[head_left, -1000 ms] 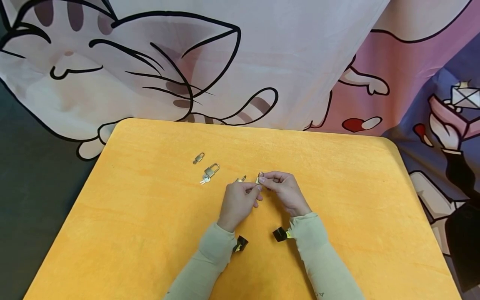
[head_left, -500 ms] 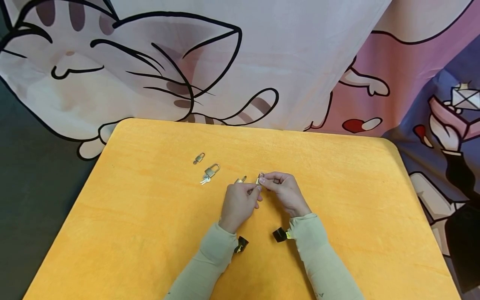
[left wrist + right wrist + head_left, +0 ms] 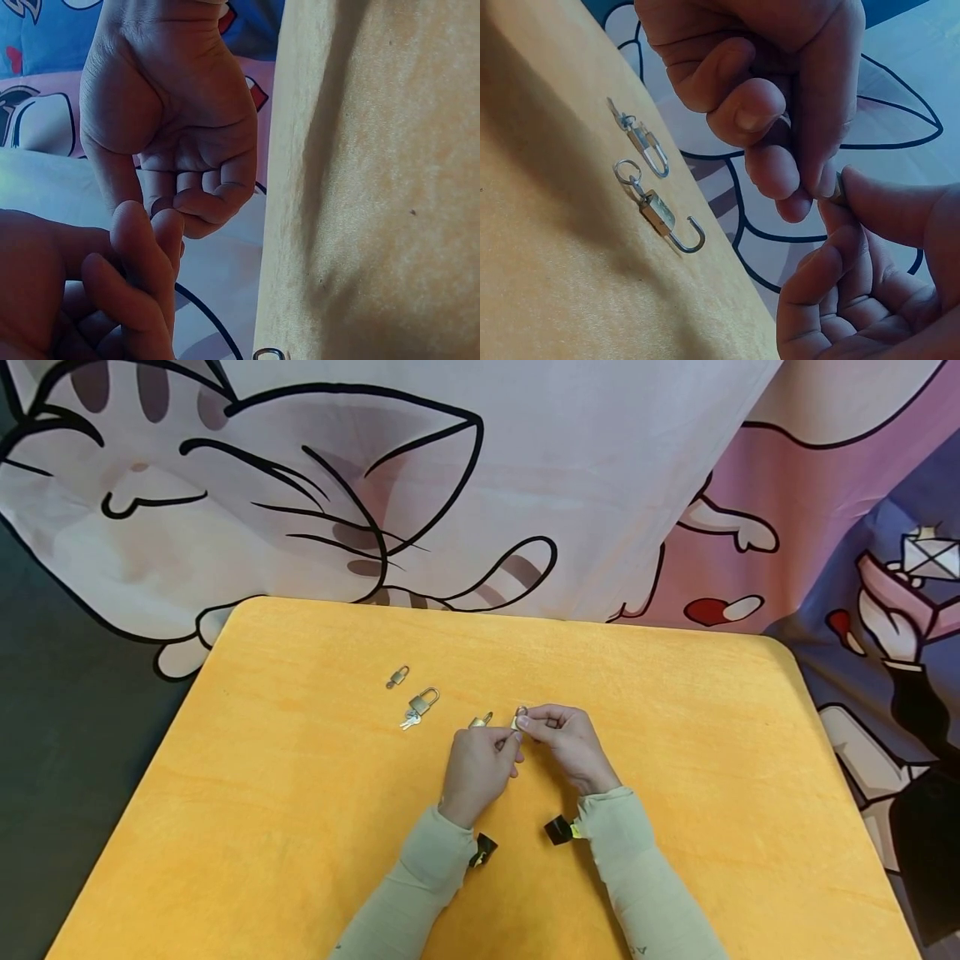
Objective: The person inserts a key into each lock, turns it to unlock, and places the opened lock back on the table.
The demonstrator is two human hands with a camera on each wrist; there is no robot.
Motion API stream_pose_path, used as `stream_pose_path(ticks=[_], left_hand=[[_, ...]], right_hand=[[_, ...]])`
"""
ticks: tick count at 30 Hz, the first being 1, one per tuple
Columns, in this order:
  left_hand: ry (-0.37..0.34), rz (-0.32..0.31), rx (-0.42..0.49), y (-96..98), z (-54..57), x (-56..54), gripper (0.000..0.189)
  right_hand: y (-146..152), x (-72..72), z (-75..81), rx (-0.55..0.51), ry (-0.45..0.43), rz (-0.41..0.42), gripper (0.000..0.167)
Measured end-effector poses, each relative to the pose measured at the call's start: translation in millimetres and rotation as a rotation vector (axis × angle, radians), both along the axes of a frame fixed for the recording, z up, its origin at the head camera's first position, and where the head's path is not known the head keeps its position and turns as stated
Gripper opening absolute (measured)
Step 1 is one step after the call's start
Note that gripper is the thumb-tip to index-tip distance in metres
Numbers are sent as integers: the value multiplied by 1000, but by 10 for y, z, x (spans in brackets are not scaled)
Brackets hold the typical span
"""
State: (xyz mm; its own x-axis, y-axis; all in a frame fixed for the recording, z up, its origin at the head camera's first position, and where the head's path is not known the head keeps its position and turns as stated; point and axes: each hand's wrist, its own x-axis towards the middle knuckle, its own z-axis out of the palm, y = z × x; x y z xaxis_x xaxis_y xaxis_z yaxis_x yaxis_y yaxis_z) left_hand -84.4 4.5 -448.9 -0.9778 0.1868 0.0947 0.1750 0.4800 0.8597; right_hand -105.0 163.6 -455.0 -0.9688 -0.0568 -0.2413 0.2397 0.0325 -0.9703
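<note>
In the head view my right hand pinches a small brass padlock by its body, shackle upward, above the table. My left hand meets it from below, thumb and forefinger pinched at the padlock's lower end. What the left fingertips hold is almost wholly hidden; a glint of metal shows between its fingers in the right wrist view, which looks like part of a key. Just beyond the left hand another padlock lies partly covered. In the left wrist view both hands hide the held padlock.
Left of the hands, a larger padlock with keys and a smaller padlock lie on the yellow table. In the right wrist view an unlatched padlock has a ring. A printed curtain hangs behind the table.
Nearly nothing differs. Both hands stay together at the padlock, with only very slight shifts of the fingers and left wrist.
</note>
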Motion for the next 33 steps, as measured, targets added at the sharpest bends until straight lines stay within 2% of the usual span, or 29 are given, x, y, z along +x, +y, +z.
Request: stream_pose_path(ticks=[11,19,33], left_hand=[[88,13,-83,13,-8,18,34],[178,22,-129,16,-18,22,35],[174,26,-149,11,-16,12,33]], right_hand=[[-14,3,7,17,-11,-5,22],[-17,2,-5,11,-18,-3,22],[-20,-2,-3,2,-44,3,25]])
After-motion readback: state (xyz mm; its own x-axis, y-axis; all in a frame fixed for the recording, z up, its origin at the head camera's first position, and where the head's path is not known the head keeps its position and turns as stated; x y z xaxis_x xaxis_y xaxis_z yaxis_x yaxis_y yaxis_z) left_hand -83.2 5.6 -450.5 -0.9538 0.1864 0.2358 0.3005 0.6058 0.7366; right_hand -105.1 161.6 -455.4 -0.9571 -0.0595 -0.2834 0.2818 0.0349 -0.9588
